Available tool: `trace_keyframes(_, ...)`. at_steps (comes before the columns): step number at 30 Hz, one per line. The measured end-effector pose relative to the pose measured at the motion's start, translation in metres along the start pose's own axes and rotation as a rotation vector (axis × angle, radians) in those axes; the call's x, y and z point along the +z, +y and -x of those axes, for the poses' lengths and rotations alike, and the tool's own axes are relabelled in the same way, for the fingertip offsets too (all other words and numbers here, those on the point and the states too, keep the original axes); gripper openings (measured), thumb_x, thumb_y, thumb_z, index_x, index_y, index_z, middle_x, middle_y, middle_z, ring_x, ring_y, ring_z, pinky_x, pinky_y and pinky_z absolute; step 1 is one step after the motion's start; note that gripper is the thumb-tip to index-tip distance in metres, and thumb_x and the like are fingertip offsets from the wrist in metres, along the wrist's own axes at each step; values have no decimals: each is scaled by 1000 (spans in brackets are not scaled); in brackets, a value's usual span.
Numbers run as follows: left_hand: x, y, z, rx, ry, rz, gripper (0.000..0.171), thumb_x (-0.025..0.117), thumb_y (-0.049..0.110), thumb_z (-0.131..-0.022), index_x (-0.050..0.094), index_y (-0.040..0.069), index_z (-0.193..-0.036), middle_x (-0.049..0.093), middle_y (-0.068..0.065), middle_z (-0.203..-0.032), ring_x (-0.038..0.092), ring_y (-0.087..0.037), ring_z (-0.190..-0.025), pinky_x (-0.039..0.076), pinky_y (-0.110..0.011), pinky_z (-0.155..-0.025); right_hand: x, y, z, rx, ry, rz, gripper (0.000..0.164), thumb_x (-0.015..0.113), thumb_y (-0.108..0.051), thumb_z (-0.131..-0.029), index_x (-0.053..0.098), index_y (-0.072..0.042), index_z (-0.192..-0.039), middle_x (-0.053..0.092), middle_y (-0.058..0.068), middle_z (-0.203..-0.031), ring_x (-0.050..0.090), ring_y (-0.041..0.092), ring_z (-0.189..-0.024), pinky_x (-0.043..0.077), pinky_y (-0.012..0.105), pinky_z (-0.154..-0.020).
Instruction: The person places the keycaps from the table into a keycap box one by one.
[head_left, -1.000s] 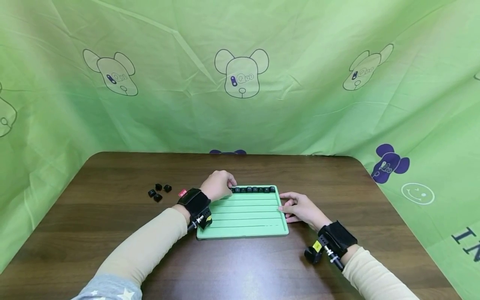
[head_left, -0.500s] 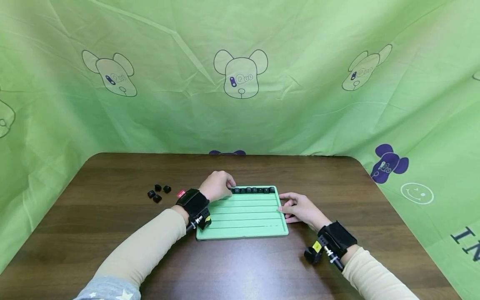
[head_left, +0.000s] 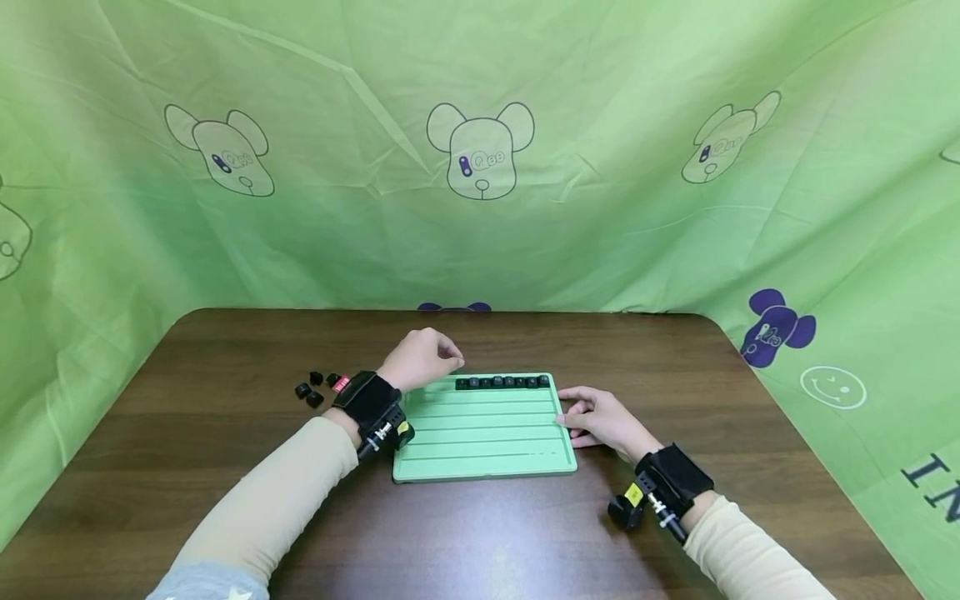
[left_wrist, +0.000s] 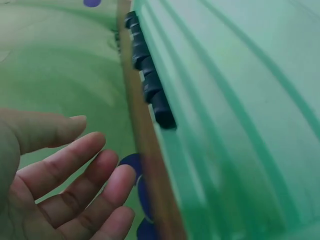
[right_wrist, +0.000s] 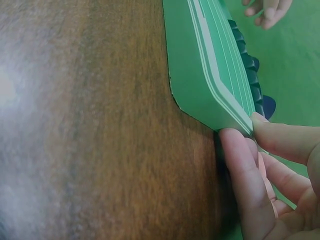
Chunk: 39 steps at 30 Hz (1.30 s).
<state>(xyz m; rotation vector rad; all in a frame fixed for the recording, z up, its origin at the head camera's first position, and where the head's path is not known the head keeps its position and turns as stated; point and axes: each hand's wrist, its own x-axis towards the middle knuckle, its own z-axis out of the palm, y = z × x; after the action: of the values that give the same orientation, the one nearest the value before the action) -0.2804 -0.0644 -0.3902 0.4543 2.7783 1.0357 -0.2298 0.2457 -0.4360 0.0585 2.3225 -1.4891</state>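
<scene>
A light green ridged tray lies on the table. Along its far groove runs a row of small black keycap-like blocks, ending short of the tray's left corner. My left hand is over the tray's far left corner; its fingers are loosely bent and hold nothing in the left wrist view. With thumb and fingers, my right hand grips the tray's right edge, the thumb on the rim and a finger below it.
Several loose black blocks lie left of the tray, one partly behind the left wrist strap. The brown wooden table reaches back to a green printed curtain. Each wrist carries a black strapped camera.
My left hand has come off the left end of the block row and moved up and to the left, uncovering that end. The right hand and tray stay in place.
</scene>
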Motion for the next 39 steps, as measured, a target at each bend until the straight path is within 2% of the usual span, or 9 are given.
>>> trace_keyframes(5,-16,-9,9,-13,-5,31,21,67,23,-100,79,8,-110,74,-6,-109,66,-18,-88,52,-39,-83,0,0,1,-16,-7,-3,55,71,-2,-95,48,9,-144,58,8,-90,61,17,-70,58,31,-60)
trace_keyframes(10,-38,-28,23,8,27,22,30,63,27,-102,76,6,-119,71,-11,-124,66,-28,-109,50,-49,-97,3,0,2,-4,-12,-7,55,72,-2,-95,49,8,-144,58,8,-90,61,17,-70,58,30,-61)
trace_keyframes(13,-53,-42,31,22,70,22,30,63,27,-103,76,7,-120,70,-11,-126,62,-30,-119,46,-50,-101,4,0,2,4,-7,-9,54,71,-1,-95,50,8,-143,58,9,-90,61,16,-70,58,30,-61)
trace_keyframes(19,-78,-68,53,42,122,116,28,61,27,-105,76,8,-118,74,-13,-112,68,-31,-101,49,-48,-94,3,-2,2,6,0,-8,54,71,-1,-94,50,8,-143,58,9,-90,61,16,-70,58,30,-61)
trace_keyframes(22,-86,-81,64,71,145,151,28,61,26,-106,76,6,-118,74,-14,-110,69,-32,-99,50,-48,-94,3,-2,2,7,-5,-9,55,71,-1,-95,49,8,-144,58,8,-91,61,16,-70,58,30,-61)
trace_keyframes(24,-90,-91,69,67,154,143,30,61,26,-106,75,4,-119,74,-15,-110,68,-31,-99,50,-48,-93,3,-3,2,6,-6,-10,55,71,-1,-95,49,8,-144,59,8,-91,62,16,-71,58,30,-61)
trace_keyframes(28,-96,-114,76,0,169,42,33,60,28,-106,74,2,-121,71,-19,-116,66,-34,-106,50,-52,-93,2,-3,1,7,4,-2,55,71,-1,-95,49,8,-144,59,9,-91,61,16,-71,58,29,-61)
trace_keyframes(33,-98,-137,80,-84,126,-69,29,65,21,-101,74,-1,-116,71,-20,-115,65,-40,-108,50,-55,-89,2,-3,1,6,-1,-7,55,71,0,-94,49,8,-144,59,9,-90,61,15,-70,58,29,-61)
trace_keyframes(39,-98,-141,78,-135,3,-99,34,69,20,-97,71,-6,-119,72,-19,-108,67,-35,-98,52,-51,-83,2,-2,1,14,3,-7,55,71,0,-94,49,8,-144,59,9,-90,62,15,-71,58,29,-61)
